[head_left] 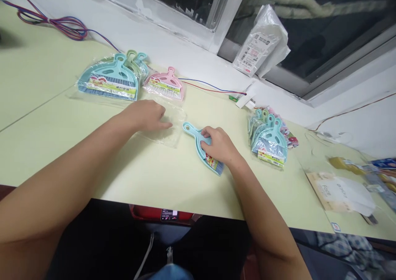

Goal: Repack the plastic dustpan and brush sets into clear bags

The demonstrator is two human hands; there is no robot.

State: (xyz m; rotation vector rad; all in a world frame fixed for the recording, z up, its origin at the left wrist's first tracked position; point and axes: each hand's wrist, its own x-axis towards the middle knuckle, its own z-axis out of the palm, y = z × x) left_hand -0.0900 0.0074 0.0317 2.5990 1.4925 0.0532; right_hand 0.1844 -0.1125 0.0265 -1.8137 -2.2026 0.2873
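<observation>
Head view. The right hand point(218, 143) is gripping a blue pan point(196, 134) across its middle, with grey bristles point(219, 168) showing at the near right end. The pan is occupying the centre of the bench point(139, 176), its handle pointing far left; whether it is touching the surface is unclear. The left hand point(151, 115) is lying over a clear bag point(172, 132), left of the pan; whether its grip is pinching the film cannot be told.

Likely faults. The bag is looking thin and limp, so it could be clinging, creasing or tearing under uneven finger pressure. Fingers that are bearing on only one piece of the set could be letting the other slip out. The label point(212, 161) is sitting just beside the grip and could be rubbing or bending. At far left, the blue stack point(93, 79) is standing near the left wrist, so a careless lift could be disturbing it; the right stack point(270, 139) is running a similar risk from a wide right-arm swing.
</observation>
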